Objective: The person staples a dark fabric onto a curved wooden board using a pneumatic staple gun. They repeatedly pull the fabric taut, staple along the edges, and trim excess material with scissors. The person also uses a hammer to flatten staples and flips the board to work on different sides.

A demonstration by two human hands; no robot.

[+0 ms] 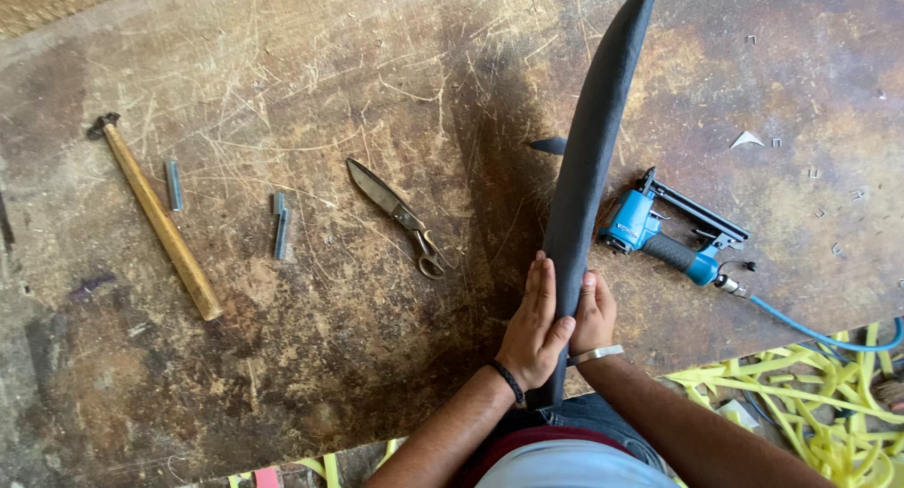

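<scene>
Both hands are clasping a curved dark fabric-covered panel (589, 158) standing on edge on the scarred, stained workbench (311, 92): left hand (535, 323) flat against it, right hand (594, 314) gripping behind. Right of the panel is lying a blue staple gun (659, 234); left, scissors (400, 215) and a hammer (155, 215).

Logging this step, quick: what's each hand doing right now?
Left hand: pressed flat on the dark fabric panel, thumb wrapped round its edge.
Right hand: gripping the panel's other side.

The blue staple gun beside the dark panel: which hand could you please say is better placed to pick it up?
Probably the right hand: it grips the panel on the side where the staple gun lies. The left hand is across the panel.
</scene>
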